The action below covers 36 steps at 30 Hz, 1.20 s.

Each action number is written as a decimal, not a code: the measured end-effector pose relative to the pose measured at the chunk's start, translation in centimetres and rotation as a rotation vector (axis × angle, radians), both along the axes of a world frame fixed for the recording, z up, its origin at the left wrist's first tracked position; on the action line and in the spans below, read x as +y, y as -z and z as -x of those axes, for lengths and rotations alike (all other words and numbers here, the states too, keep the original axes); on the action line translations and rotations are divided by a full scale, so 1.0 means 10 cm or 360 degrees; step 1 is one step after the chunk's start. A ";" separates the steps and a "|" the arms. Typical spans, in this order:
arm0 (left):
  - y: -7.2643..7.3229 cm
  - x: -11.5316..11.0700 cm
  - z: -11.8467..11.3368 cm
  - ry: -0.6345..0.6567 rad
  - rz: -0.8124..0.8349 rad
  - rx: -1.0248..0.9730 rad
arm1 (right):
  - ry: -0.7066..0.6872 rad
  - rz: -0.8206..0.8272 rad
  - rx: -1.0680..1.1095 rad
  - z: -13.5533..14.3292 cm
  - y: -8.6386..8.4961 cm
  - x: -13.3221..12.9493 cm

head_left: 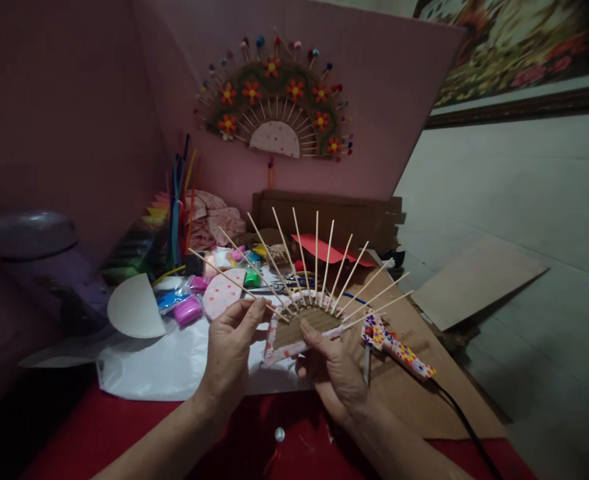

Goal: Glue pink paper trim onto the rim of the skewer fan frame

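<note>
A half-round cardboard piece (301,331) edged with spotted fabric is held up in front of me, with several thin wooden sticks (301,247) fanning out from its curved edge. My left hand (231,347) pinches the base of the leftmost stick between thumb and fingers, at the piece's left side. Under the lower edge, my right hand (331,367) grips the cardboard, thumb on its face and fingers behind. To the right lies a glue gun (399,350) covered in flowered material, its black cord running toward the front.
A spotted half circle (224,293), a white half circle (135,307) and colourful clay packets (187,310) lie at left. Pipe cleaners (177,207) stand behind. Brown cardboard (424,407) lies right. A decorated fan (274,93) hangs on the pink board (374,87).
</note>
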<state>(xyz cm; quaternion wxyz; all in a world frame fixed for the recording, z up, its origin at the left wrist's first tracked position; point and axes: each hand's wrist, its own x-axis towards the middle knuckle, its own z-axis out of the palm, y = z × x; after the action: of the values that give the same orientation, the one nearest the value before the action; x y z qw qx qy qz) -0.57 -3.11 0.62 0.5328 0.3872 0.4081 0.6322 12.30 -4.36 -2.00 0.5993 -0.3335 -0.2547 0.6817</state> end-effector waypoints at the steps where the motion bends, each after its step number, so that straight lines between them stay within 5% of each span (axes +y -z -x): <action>1: 0.00 0.00 0.00 -0.0001 -0.0002 -0.0002 | 0.0001 -0.0012 0.0001 0.00 0.00 0.00; 36: 0.08 0.03 0.01 0.0039 -0.0026 0.0049 | -0.0029 0.0014 -0.0016 -0.01 0.04 0.03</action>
<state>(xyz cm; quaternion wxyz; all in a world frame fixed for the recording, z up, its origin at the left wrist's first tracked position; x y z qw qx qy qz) -0.64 -2.82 -0.19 0.5309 0.4062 0.4065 0.6228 12.39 -4.08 -2.42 0.5903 -0.3372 -0.2579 0.6866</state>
